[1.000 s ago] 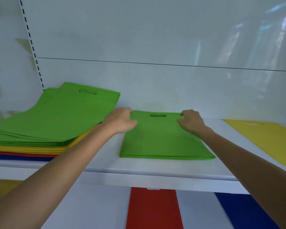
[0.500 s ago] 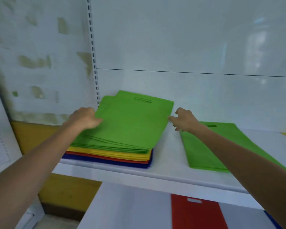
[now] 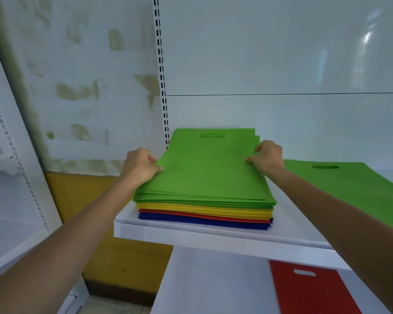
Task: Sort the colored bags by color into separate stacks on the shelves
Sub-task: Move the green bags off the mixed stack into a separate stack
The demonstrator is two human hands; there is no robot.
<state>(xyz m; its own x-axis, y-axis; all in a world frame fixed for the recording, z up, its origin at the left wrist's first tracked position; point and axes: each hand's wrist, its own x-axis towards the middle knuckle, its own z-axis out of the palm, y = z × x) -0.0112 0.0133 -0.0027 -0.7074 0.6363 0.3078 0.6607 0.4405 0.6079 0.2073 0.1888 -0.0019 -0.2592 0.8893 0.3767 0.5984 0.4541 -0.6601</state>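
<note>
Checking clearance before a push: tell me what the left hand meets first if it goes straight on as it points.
The left hand points forward and right, into the edge of the top green bags it pinches, so they come first. Beyond them probably the back panel; depth is unclear.

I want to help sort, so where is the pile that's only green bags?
Look at the upper white shelf. Two piles lie on it; the green-only pile is the flat one on the right, beside the tall pile gripped by the left hand and right hand. Unlike that neighbour, it shows no yellow, red or blue layers underneath.
</note>
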